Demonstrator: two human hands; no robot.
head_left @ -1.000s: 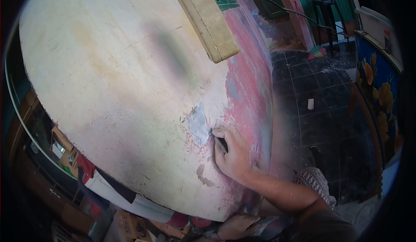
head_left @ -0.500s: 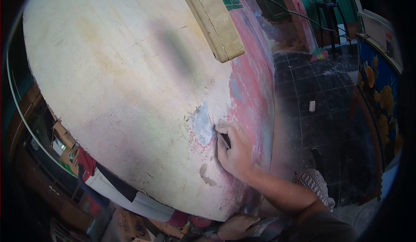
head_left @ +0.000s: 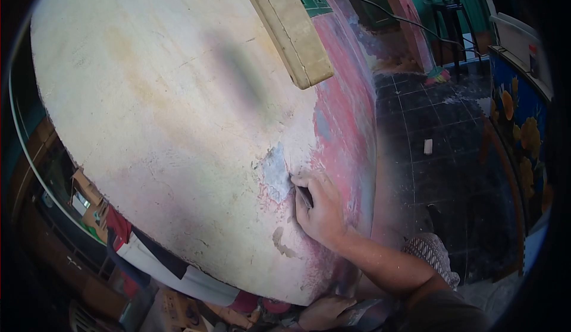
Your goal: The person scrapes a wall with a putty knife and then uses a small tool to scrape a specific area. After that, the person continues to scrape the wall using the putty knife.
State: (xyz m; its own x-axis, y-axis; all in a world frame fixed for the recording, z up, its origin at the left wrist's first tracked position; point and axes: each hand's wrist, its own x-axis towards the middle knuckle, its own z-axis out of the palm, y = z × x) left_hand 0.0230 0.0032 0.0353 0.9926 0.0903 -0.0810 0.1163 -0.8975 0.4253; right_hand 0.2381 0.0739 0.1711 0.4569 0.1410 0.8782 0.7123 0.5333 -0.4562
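The dark tiled floor (head_left: 440, 180) extends right of the grip (head_left: 321, 207); on it lies a small pale block (head_left: 428, 147), with a black stool (head_left: 453, 25) standing farther off.

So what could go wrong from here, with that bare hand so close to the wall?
The thin dark tool in the right hand might gouge the wall beside the bluish-grey patch, whose edge already looks ragged. The bare fingers sit right by that rough surface, so a slip could graze them.
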